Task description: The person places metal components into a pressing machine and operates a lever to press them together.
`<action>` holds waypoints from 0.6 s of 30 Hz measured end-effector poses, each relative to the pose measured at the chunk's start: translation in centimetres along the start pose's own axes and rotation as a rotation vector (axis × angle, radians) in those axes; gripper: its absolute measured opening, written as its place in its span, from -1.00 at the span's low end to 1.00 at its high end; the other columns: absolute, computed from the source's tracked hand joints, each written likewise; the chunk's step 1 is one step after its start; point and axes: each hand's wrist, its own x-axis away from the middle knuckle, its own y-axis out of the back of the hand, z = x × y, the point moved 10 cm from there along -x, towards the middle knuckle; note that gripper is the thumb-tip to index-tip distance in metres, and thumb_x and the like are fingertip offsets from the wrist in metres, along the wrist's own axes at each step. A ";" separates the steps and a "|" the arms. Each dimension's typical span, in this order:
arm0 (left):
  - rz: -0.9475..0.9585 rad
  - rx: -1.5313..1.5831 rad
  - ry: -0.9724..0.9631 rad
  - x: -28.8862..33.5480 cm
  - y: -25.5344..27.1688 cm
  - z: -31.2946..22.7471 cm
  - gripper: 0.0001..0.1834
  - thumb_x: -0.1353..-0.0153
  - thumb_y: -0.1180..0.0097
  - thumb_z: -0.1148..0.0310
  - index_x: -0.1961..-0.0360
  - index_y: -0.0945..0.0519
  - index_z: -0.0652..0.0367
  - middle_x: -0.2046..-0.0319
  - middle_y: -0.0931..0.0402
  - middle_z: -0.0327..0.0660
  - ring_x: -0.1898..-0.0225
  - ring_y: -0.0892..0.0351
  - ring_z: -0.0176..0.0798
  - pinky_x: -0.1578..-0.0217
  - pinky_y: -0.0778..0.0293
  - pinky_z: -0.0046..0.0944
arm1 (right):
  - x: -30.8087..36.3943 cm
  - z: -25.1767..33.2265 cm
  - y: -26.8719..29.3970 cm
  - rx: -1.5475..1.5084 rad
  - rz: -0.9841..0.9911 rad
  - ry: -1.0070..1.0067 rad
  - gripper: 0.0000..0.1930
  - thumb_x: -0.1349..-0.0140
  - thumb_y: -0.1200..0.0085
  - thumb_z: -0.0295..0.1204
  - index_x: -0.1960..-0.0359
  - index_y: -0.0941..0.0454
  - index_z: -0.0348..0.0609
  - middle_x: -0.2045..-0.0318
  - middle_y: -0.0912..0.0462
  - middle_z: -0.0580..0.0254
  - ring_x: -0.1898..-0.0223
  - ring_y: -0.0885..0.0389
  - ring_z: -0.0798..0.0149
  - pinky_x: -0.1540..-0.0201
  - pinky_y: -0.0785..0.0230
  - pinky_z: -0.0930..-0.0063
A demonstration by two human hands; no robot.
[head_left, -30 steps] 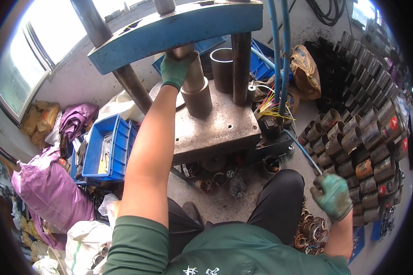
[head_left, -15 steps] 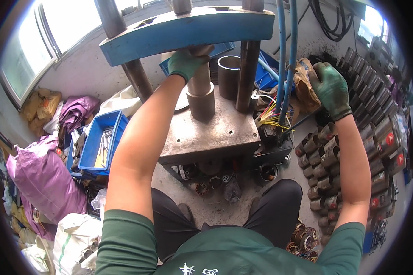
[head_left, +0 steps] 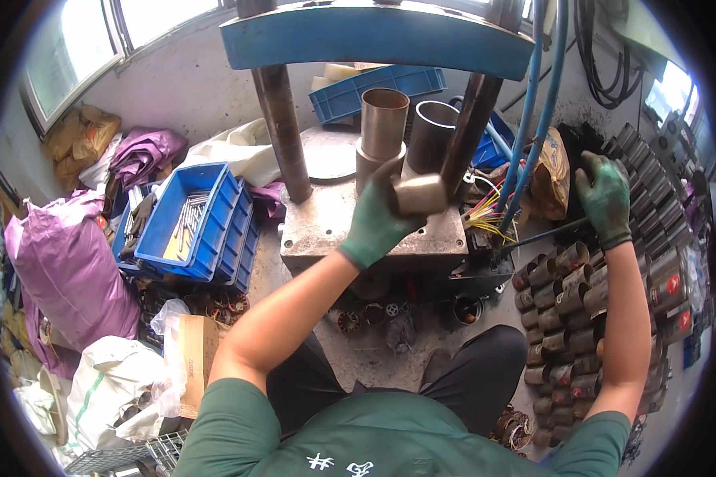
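Note:
My left hand [head_left: 380, 213], in a green glove, is closed round a short metal cylinder [head_left: 422, 195], held tilted on its side above the near part of the press's metal base [head_left: 326, 219]. Just behind it, an open-topped metal tube [head_left: 384, 119] stands upright on a wider metal sleeve [head_left: 367, 165], partly hidden by the hand. To its right stands a darker, thicker tube [head_left: 435, 131]. My right hand [head_left: 606, 199], also gloved, is raised at the right with thumb and fingers apart. A dark rod [head_left: 545, 235] runs toward its heel; contact cannot be made out.
Overhead spans the press's blue beam [head_left: 374, 38] between steel columns. Blue hoses [head_left: 538, 119] and loose coloured wires [head_left: 489, 213] lie right of the base. Stacked metal tubes [head_left: 565, 318] fill the right side. Blue crates [head_left: 207, 215] and a purple sack [head_left: 71, 270] stand left.
My left hand has come from under the blue beam toward me, with the short cylinder now clear of the upright tube. The view has shifted; my right hand appears lower.

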 end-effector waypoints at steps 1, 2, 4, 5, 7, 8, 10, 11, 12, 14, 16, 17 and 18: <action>-0.003 -0.104 0.103 1.1 1.2 -1.5 0.12 0.16 -0.70 0.41 -0.44 -0.29 0.21 -0.09 -0.55 -0.04 -0.18 -0.59 -0.10 -0.26 -0.52 -0.12 | 0.8 -0.4 0.0 0.024 0.051 -0.030 -0.65 -0.40 -0.16 -0.24 -0.11 -0.68 -0.14 0.00 -0.76 0.07 -0.08 -0.69 0.00 -0.48 -0.23 0.10; -0.047 -0.183 0.157 1.7 2.5 -0.9 0.05 0.13 -0.68 0.42 -0.41 -0.34 0.20 -0.07 -0.57 -0.05 -0.17 -0.60 -0.14 -0.24 -0.54 -0.15 | 1.9 -1.0 0.2 0.037 0.043 -0.032 -0.65 -0.40 -0.15 -0.25 -0.13 -0.67 -0.13 -0.02 -0.75 0.07 -0.10 -0.69 -0.01 -0.50 -0.20 0.07; -0.154 -0.127 0.253 2.6 6.8 1.9 0.02 0.20 -0.69 0.35 -0.37 -0.45 0.17 -0.04 -0.61 -0.12 -0.09 -0.64 -0.18 -0.22 -0.59 -0.17 | 3.5 -0.2 1.0 0.042 0.081 0.011 -0.65 -0.40 -0.13 -0.26 -0.13 -0.65 -0.12 -0.04 -0.74 0.05 -0.14 -0.68 -0.01 -0.49 -0.24 0.03; -0.181 -0.380 0.249 2.8 8.9 3.2 0.00 0.21 -0.68 0.36 -0.35 -0.47 0.18 -0.05 -0.62 -0.08 -0.10 -0.65 -0.14 -0.23 -0.58 -0.18 | 5.0 0.7 2.2 0.032 0.044 0.072 -0.66 -0.39 -0.15 -0.30 -0.13 -0.65 -0.14 -0.06 -0.72 0.01 -0.14 -0.68 -0.05 -0.45 -0.30 0.04; -0.271 -0.733 0.338 3.2 13.2 4.9 -0.06 0.21 -0.64 0.40 -0.32 -0.52 0.19 -0.07 -0.65 0.04 -0.10 -0.67 -0.02 -0.27 -0.55 -0.17 | 8.1 2.3 3.4 -0.178 0.119 0.100 -0.62 -0.37 -0.20 -0.42 -0.20 -0.59 -0.21 -0.19 -0.64 -0.09 -0.24 -0.62 -0.13 -0.36 -0.44 0.05; -0.306 -0.700 0.345 3.4 14.7 5.6 -0.14 0.07 -0.58 0.22 -0.33 -0.51 -0.01 -0.14 -0.55 0.02 -0.24 -0.46 0.15 -0.34 -0.38 0.03 | 9.7 3.6 4.7 -0.255 0.154 0.105 -0.58 -0.36 -0.17 -0.46 -0.25 -0.57 -0.21 -0.26 -0.59 -0.14 -0.28 -0.59 -0.18 -0.37 -0.43 0.03; -0.367 -0.803 0.308 3.1 17.0 6.2 -0.15 0.08 -0.55 0.23 -0.32 -0.52 0.00 -0.14 -0.55 0.03 -0.28 -0.42 0.17 -0.34 -0.37 0.05 | 14.0 5.1 6.0 -0.216 0.274 0.146 -0.50 -0.37 -0.14 -0.43 -0.35 -0.49 -0.18 -0.34 -0.51 -0.21 -0.33 -0.53 -0.28 -0.36 -0.43 0.02; -0.369 -0.821 0.358 2.9 17.6 6.9 -0.16 0.11 -0.53 0.24 -0.30 -0.55 0.00 -0.15 -0.56 0.03 -0.33 -0.38 0.16 -0.37 -0.36 0.06 | 16.0 4.9 5.5 -0.217 0.410 0.055 -0.48 -0.36 -0.13 -0.40 -0.36 -0.48 -0.18 -0.35 -0.50 -0.23 -0.33 -0.52 -0.31 -0.35 -0.43 0.01; -0.374 -0.796 0.359 2.6 17.7 7.4 -0.16 0.11 -0.53 0.24 -0.30 -0.55 0.00 -0.15 -0.56 0.03 -0.33 -0.38 0.16 -0.37 -0.36 0.06 | 17.9 4.3 5.9 -0.255 0.436 0.072 -0.48 -0.36 -0.14 -0.35 -0.34 -0.48 -0.22 -0.35 -0.50 -0.23 -0.33 -0.51 -0.30 -0.32 -0.45 -0.02; -0.383 -0.840 0.378 2.8 18.2 7.7 -0.19 0.10 -0.53 0.23 -0.28 -0.57 0.01 -0.15 -0.56 0.03 -0.36 -0.37 0.16 -0.39 -0.34 0.05 | 19.0 3.1 6.1 -0.110 0.455 -0.036 -0.45 -0.28 -0.22 -0.30 -0.28 -0.51 -0.25 -0.28 -0.56 -0.16 -0.26 -0.57 -0.24 -0.36 -0.39 -0.02; -0.383 -0.810 0.385 2.6 17.9 7.8 -0.22 0.08 -0.52 0.25 -0.27 -0.58 0.01 -0.17 -0.55 0.02 -0.37 -0.36 0.16 -0.40 -0.33 0.05 | 17.5 5.8 6.1 -0.059 0.489 0.001 -0.43 -0.22 -0.27 -0.29 -0.25 -0.52 -0.27 -0.23 -0.59 -0.13 -0.22 -0.59 -0.22 -0.40 -0.34 0.00; -0.413 -0.800 0.372 2.6 17.9 7.6 -0.23 0.07 -0.51 0.26 -0.26 -0.58 0.01 -0.17 -0.55 0.02 -0.36 -0.36 0.17 -0.40 -0.33 0.06 | 16.4 8.0 5.8 -0.019 0.523 0.036 -0.41 -0.16 -0.31 -0.28 -0.23 -0.53 -0.28 -0.19 -0.62 -0.10 -0.18 -0.62 -0.20 -0.43 -0.29 0.01; -0.439 -0.789 0.358 2.7 17.8 7.5 -0.24 0.06 -0.51 0.27 -0.26 -0.58 0.01 -0.18 -0.54 0.01 -0.35 -0.37 0.17 -0.39 -0.33 0.06 | 15.0 10.4 5.6 -0.013 0.523 0.035 -0.41 -0.16 -0.31 -0.28 -0.23 -0.53 -0.28 -0.19 -0.62 -0.10 -0.18 -0.62 -0.20 -0.43 -0.29 0.01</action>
